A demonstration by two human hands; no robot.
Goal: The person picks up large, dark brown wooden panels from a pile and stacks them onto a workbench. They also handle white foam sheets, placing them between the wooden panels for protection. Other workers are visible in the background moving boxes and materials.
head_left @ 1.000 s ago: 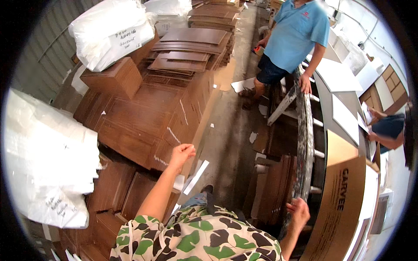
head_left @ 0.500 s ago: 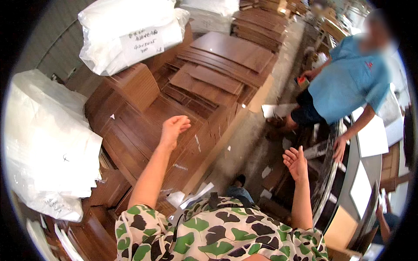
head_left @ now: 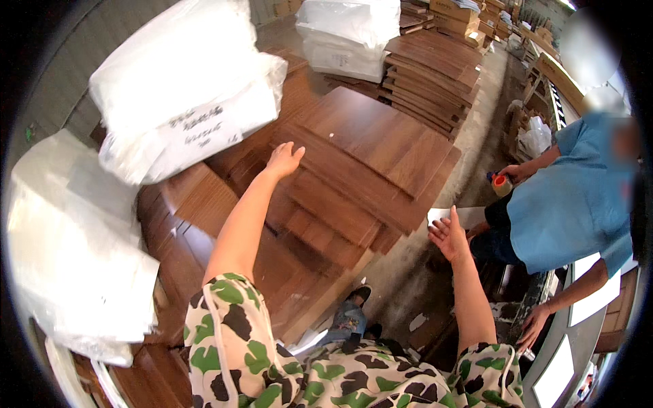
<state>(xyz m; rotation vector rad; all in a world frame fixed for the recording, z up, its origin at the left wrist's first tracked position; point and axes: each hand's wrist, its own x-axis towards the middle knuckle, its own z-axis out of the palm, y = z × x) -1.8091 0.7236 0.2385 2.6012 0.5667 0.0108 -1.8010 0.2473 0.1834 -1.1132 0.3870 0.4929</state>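
Note:
My left hand reaches forward over the stacked brown wood panels, its fingers loosely bent and apart, holding nothing. Whether its fingertips touch a panel I cannot tell. My right hand is held out over the aisle with thumb raised and fingers spread, likewise without anything in it. Just beyond that hand, a white sheet shows near the co-worker's legs. Left of my left hand lies a big plastic-wrapped white bundle with a handwritten label.
A co-worker in a blue shirt stands to my right, holding a tape roll with a red core. Another wrapped bundle stands at left. Further panel stacks line the concrete aisle. White boards lie at lower right.
I have moved forward along the panels, and the stack now appears closer. Both arms reach farther ahead. The co-worker appears farther right and lower in view.

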